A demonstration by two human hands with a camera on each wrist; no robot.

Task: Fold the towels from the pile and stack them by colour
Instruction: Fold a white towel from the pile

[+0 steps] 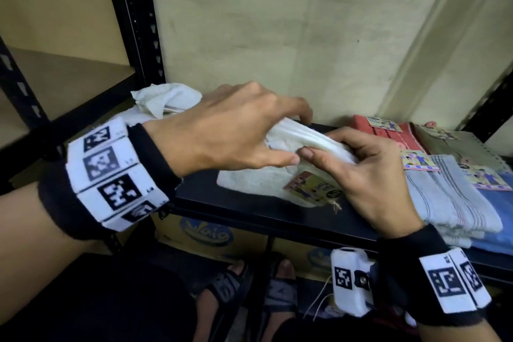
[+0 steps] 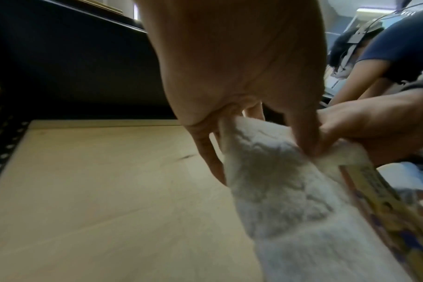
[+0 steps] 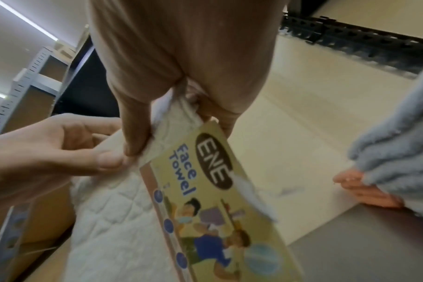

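Observation:
A white towel with a yellow card label lies half lifted over the dark shelf. My left hand pinches its upper fold between thumb and fingers. My right hand pinches the same fold right beside it, thumbs nearly touching. A crumpled pile of white towels lies behind my left hand at the shelf's back left.
Folded stacks sit on the right of the shelf: red, olive, grey striped and blue, each with a label. Black rack posts stand at the left. Cardboard boxes sit under the shelf.

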